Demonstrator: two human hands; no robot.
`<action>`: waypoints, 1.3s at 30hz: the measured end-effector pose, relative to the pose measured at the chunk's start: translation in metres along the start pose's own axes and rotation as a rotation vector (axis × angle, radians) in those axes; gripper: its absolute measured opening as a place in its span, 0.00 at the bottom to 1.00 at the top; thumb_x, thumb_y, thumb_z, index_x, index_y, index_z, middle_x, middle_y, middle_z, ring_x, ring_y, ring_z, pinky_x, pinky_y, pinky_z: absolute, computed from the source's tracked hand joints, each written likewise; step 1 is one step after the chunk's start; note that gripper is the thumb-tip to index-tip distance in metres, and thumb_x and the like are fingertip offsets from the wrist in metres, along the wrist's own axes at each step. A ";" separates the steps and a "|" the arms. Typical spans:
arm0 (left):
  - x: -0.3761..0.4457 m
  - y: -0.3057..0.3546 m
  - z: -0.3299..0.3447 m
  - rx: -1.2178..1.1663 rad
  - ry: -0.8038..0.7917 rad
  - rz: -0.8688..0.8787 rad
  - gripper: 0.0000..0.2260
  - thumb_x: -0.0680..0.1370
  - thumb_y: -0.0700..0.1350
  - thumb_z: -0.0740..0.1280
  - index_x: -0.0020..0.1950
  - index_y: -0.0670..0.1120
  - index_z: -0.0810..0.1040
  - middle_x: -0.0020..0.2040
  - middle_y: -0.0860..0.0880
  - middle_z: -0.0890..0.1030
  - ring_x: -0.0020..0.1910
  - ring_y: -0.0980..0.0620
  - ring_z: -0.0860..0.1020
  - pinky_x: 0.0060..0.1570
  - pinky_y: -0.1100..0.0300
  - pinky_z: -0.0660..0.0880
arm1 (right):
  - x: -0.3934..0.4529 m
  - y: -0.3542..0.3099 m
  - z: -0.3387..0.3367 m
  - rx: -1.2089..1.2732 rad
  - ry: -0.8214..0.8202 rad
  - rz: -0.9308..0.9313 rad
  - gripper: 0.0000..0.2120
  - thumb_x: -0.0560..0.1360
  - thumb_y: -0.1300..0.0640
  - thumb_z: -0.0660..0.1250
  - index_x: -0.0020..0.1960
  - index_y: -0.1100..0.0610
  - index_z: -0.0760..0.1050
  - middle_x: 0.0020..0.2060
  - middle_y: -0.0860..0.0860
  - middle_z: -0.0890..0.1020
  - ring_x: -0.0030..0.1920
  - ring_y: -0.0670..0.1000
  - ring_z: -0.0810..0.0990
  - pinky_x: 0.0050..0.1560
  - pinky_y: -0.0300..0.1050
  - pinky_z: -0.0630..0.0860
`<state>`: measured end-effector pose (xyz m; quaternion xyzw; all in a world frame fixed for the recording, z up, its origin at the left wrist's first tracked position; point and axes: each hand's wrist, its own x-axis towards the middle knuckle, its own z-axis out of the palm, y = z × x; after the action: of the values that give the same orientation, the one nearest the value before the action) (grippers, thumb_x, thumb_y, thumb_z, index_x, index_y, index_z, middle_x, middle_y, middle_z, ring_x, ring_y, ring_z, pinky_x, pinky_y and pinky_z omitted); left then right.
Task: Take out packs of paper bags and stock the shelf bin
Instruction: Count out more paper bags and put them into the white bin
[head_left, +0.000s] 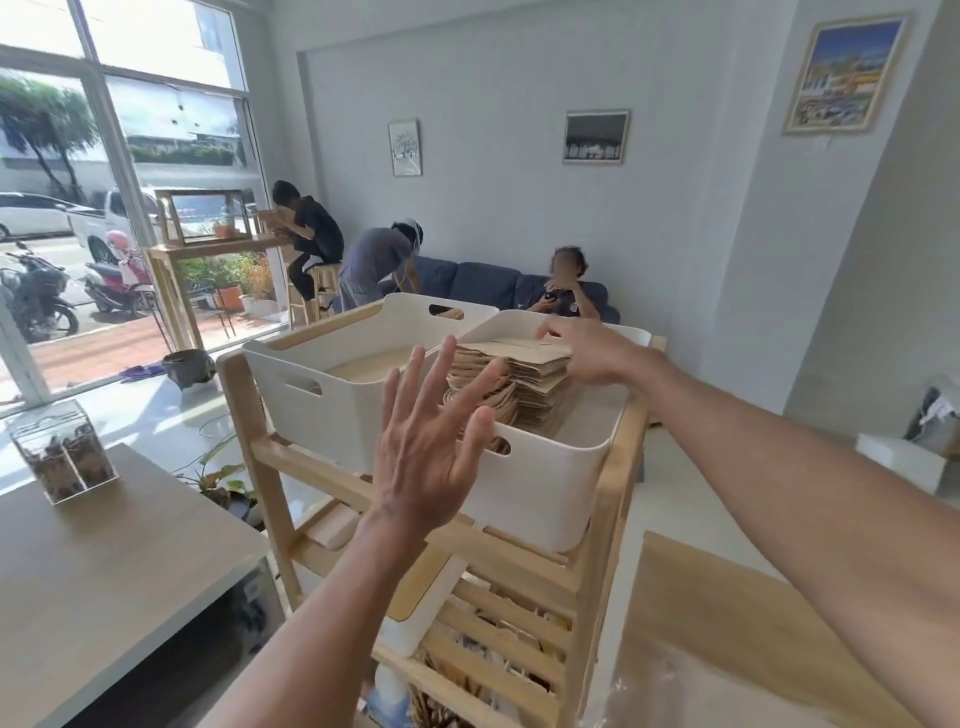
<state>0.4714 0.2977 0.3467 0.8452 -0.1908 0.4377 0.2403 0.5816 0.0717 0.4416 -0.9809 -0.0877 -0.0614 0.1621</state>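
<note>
A thick stack of brown paper bags lies in the right-hand white bin on top of a wooden shelf unit. My right hand reaches over the far side of the stack, fingers resting on its top edge. In front of the bin's near rim, my left hand hovers with fingers spread straight, holding nothing. A second white bin stands to the left with a flat brown layer inside.
Lower shelves of the unit hold more brown bags. A grey-brown table with a clear box stands at left. A wooden surface with clear plastic is at lower right. Three people are by the blue sofa behind.
</note>
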 end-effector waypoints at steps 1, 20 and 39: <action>0.000 0.000 0.000 0.002 -0.009 -0.010 0.21 0.87 0.61 0.47 0.79 0.66 0.66 0.85 0.51 0.60 0.85 0.45 0.55 0.82 0.38 0.51 | 0.003 0.001 -0.003 0.219 0.101 0.121 0.24 0.79 0.62 0.69 0.72 0.51 0.70 0.58 0.50 0.76 0.55 0.52 0.75 0.56 0.51 0.76; 0.004 0.004 -0.017 -0.025 -0.177 -0.086 0.22 0.85 0.64 0.47 0.78 0.68 0.67 0.84 0.51 0.63 0.86 0.46 0.52 0.83 0.42 0.42 | 0.002 -0.013 0.019 0.994 -0.321 0.625 0.49 0.71 0.20 0.52 0.77 0.55 0.69 0.66 0.60 0.81 0.64 0.67 0.79 0.53 0.67 0.81; -0.144 0.201 -0.125 -0.554 -0.975 -0.234 0.35 0.79 0.71 0.59 0.80 0.52 0.69 0.77 0.43 0.74 0.74 0.41 0.73 0.73 0.38 0.70 | -0.443 0.028 0.017 1.072 -0.005 0.686 0.30 0.81 0.32 0.61 0.69 0.56 0.72 0.67 0.58 0.77 0.68 0.66 0.77 0.69 0.63 0.75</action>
<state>0.2043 0.2224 0.3375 0.8703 -0.2924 -0.0986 0.3838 0.1557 -0.0163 0.3511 -0.7360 0.2124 0.0488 0.6410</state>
